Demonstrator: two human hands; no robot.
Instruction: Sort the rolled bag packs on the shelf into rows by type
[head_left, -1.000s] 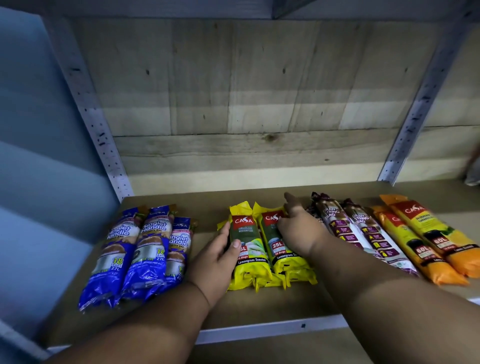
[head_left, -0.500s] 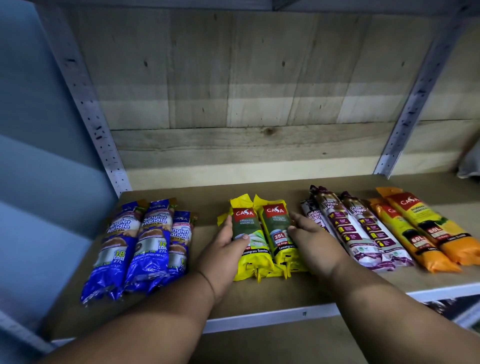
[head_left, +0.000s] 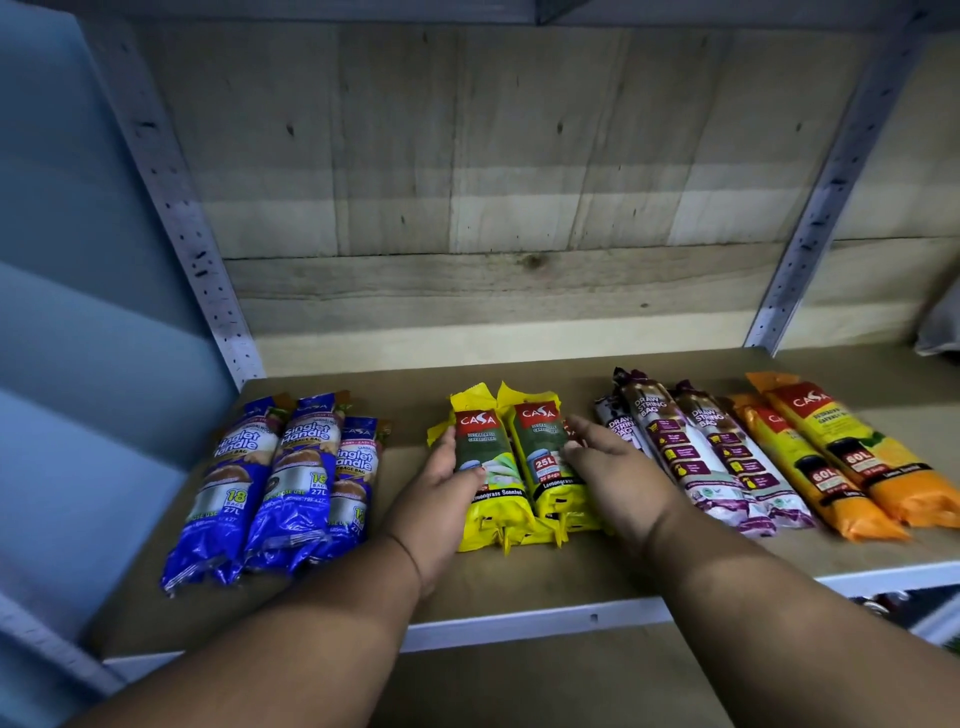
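Left hand (head_left: 447, 483) and right hand (head_left: 613, 467), fingers straight, press either side of the yellow packs (head_left: 511, 467) mid-shelf (head_left: 545, 587), between blue packs (head_left: 275, 488) and purple packs (head_left: 696, 452), orange packs (head_left: 841, 457) far right.

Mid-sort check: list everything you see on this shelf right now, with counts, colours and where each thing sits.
blue packs: three, blue, left end of the shelf, side by side.
yellow packs: at least two, yellow with green labels, centre, between the hands.
purple and white packs: three, right of centre.
orange packs: two, orange and yellow, right end.
shelf: one, tan board, white front edge.
uprights: two, grey perforated metal, back corners.
left hand: fingers straight against the yellow packs' left side.
right hand: fingers straight against their right side.
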